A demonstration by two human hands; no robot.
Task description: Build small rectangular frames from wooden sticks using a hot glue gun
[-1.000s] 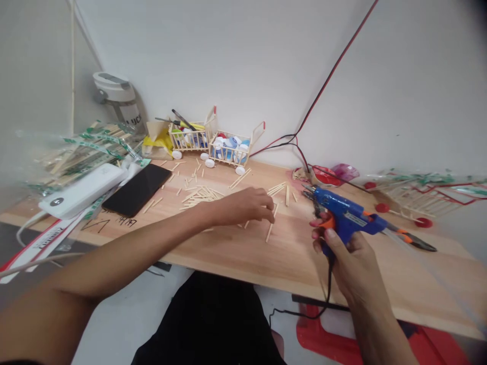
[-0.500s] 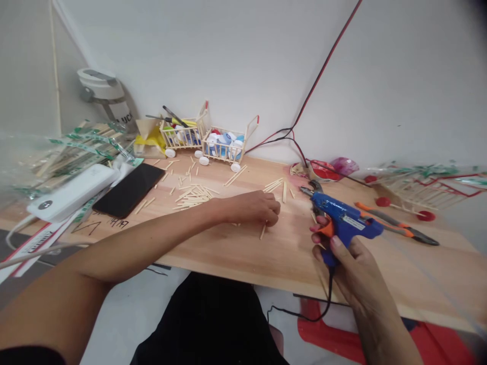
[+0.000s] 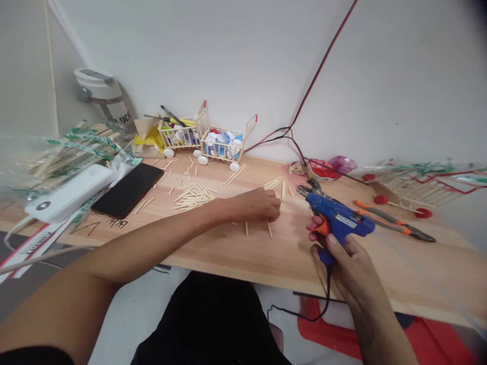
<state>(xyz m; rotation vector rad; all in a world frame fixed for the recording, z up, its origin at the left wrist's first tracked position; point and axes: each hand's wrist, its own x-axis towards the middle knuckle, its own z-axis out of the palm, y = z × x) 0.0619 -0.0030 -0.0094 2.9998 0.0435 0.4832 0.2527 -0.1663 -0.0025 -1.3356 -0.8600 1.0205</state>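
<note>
My left hand [image 3: 254, 206] rests on the wooden tabletop [image 3: 304, 258] with its fingers curled down. A thin wooden craft stick [image 3: 269, 229] runs out from under the fingertips, and I cannot tell whether they grip it. Another short stick [image 3: 246, 228] lies just left of it. My right hand [image 3: 352, 263] is wrapped around the grip of a blue hot glue gun [image 3: 338, 219], held above the table with its metal nozzle pointing to the far left. A pile of craft sticks [image 3: 192, 197] lies left of my left forearm.
Orange-handled pliers [image 3: 393, 226] lie right of the glue gun. Two small stick carts filled with bottle caps [image 3: 222, 144] stand by the wall. A black phone [image 3: 127, 190] and white power bank [image 3: 68, 186] lie at the left. Red and black wires [image 3: 304, 137] run down the wall.
The view has swung slightly, shifting the scene left. My left hand has moved over the sticks near its fingertips. The glue gun has turned a little in my right hand.
</note>
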